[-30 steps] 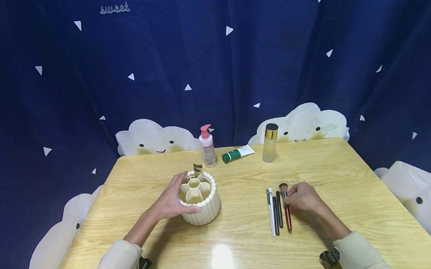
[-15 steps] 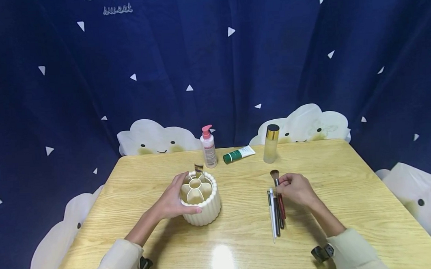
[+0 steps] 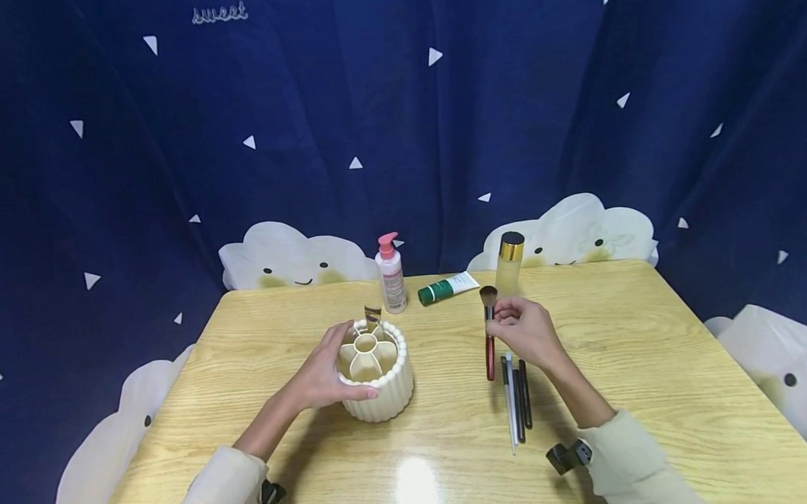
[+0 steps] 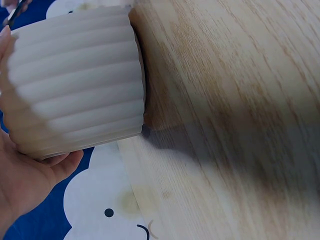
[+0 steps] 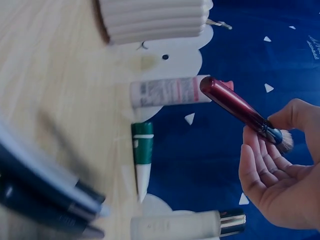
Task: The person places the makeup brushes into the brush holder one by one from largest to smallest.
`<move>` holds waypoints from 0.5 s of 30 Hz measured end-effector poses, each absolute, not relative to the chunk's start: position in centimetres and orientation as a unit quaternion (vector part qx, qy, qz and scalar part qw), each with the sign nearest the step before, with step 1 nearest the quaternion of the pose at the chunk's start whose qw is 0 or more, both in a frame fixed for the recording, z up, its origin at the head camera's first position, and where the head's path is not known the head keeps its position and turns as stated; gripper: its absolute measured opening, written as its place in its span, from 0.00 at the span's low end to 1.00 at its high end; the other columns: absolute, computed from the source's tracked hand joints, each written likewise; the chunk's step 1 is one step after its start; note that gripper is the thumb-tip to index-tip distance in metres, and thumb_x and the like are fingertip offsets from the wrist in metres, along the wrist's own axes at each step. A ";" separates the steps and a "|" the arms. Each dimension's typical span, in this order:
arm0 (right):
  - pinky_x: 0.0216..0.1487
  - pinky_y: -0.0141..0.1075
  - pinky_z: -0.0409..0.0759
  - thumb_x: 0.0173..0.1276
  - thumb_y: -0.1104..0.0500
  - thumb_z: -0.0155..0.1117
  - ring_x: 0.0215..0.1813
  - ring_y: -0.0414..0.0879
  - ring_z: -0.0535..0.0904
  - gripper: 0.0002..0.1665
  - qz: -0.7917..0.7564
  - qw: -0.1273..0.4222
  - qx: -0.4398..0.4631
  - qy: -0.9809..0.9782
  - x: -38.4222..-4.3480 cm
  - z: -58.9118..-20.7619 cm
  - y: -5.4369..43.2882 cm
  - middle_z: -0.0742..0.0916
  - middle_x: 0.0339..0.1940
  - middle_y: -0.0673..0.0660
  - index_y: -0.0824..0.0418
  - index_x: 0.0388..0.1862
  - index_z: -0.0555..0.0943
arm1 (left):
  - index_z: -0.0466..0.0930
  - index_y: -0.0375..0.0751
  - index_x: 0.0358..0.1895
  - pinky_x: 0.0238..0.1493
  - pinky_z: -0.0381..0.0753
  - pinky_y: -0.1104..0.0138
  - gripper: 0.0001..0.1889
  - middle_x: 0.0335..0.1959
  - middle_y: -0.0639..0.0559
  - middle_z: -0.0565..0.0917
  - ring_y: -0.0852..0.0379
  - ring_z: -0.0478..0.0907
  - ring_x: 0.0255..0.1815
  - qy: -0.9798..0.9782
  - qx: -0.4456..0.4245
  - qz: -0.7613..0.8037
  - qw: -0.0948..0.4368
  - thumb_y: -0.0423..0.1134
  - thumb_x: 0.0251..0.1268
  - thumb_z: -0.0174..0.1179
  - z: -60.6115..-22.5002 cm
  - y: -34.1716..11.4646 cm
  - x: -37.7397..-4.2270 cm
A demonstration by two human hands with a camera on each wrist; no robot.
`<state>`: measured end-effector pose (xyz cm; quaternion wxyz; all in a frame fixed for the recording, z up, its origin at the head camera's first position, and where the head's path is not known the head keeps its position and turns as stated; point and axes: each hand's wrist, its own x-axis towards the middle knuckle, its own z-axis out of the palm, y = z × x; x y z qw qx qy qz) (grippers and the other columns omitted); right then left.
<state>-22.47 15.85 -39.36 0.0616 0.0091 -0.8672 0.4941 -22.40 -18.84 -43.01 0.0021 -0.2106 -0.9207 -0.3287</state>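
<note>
My left hand [image 3: 327, 372] grips the cream ribbed brush holder [image 3: 392, 389] on the table, fingers on its far side and thumb on its near wall. Inside, the holder is split into petal-shaped compartments, and one brush [image 3: 372, 314] stands at its back. Between thumb and fingers my right hand [image 3: 527, 329] pinches a makeup brush [image 3: 490, 354] with a dark red handle, bristles up. The right wrist view shows that brush [image 5: 235, 105] raised off the table. Just below my right hand lie several slim brushes [image 3: 517, 406], side by side.
Along the back of the table [image 3: 456, 462] stand a pink-topped pump bottle [image 3: 392, 279] and a gold-and-black-capped bottle [image 3: 509, 265]. Between them lies a green and white tube [image 3: 448, 288]. A dark blue curtain [image 3: 396, 115] hangs behind.
My right hand has lifted the red-handled brush off the table and carried it left and away from me, toward the holder. My left hand and the holder stay put.
</note>
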 end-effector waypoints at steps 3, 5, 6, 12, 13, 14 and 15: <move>0.36 0.23 0.77 0.53 0.63 0.61 0.31 0.34 0.78 0.14 0.519 0.070 0.021 -0.852 -22.6 -38.8 15.0 0.84 0.34 0.58 0.67 0.40 0.79 | 0.50 0.40 0.74 0.66 0.66 0.45 0.65 0.71 0.42 0.61 0.41 0.63 0.69 -0.920 -0.211 -0.329 0.001 0.65 0.29 0.74 -43.0 -18.8 -22.4; 0.35 0.23 0.77 0.54 0.63 0.62 0.30 0.33 0.78 0.13 0.532 0.076 0.033 -0.842 -22.8 -38.6 14.4 0.85 0.33 0.58 0.67 0.39 0.79 | 0.50 0.40 0.74 0.66 0.66 0.44 0.65 0.71 0.42 0.60 0.41 0.63 0.69 -0.920 -0.212 -0.330 0.000 0.65 0.29 0.74 -43.0 -18.8 -22.4; 0.35 0.23 0.77 0.54 0.63 0.63 0.30 0.32 0.78 0.13 0.539 0.077 0.039 -0.838 -22.8 -38.5 14.2 0.85 0.33 0.58 0.68 0.39 0.79 | 0.50 0.40 0.74 0.66 0.66 0.44 0.65 0.71 0.42 0.60 0.41 0.63 0.69 -0.920 -0.212 -0.330 0.000 0.65 0.29 0.74 -43.0 -18.8 -22.4; 0.34 0.24 0.76 0.57 0.62 0.65 0.30 0.34 0.76 0.10 0.565 0.092 0.061 -0.818 -23.3 -37.9 12.4 0.85 0.33 0.58 0.66 0.37 0.79 | 0.50 0.39 0.74 0.66 0.65 0.44 0.65 0.71 0.41 0.60 0.40 0.62 0.70 -0.920 -0.214 -0.329 0.000 0.64 0.29 0.75 -42.9 -18.8 -22.3; 0.34 0.25 0.75 0.58 0.62 0.65 0.30 0.35 0.76 0.09 0.567 0.095 0.064 -0.816 -23.4 -37.8 12.0 0.85 0.33 0.58 0.66 0.36 0.79 | 0.50 0.38 0.74 0.66 0.65 0.44 0.65 0.71 0.41 0.60 0.40 0.62 0.70 -0.919 -0.214 -0.330 0.001 0.64 0.29 0.75 -42.8 -18.8 -22.3; 0.33 0.25 0.75 0.58 0.63 0.65 0.31 0.35 0.76 0.09 0.567 0.097 0.068 -0.815 -23.5 -37.8 11.6 0.86 0.32 0.58 0.66 0.36 0.79 | 0.50 0.38 0.73 0.66 0.65 0.44 0.65 0.71 0.40 0.60 0.40 0.62 0.70 -0.919 -0.215 -0.330 0.001 0.64 0.29 0.75 -42.8 -18.8 -22.2; 0.33 0.24 0.75 0.58 0.63 0.65 0.31 0.35 0.76 0.08 0.568 0.100 0.073 -0.814 -23.5 -37.7 11.3 0.86 0.32 0.58 0.66 0.36 0.79 | 0.50 0.38 0.73 0.66 0.65 0.44 0.65 0.71 0.41 0.60 0.40 0.62 0.70 -0.919 -0.214 -0.332 0.002 0.64 0.29 0.75 -42.8 -18.7 -22.2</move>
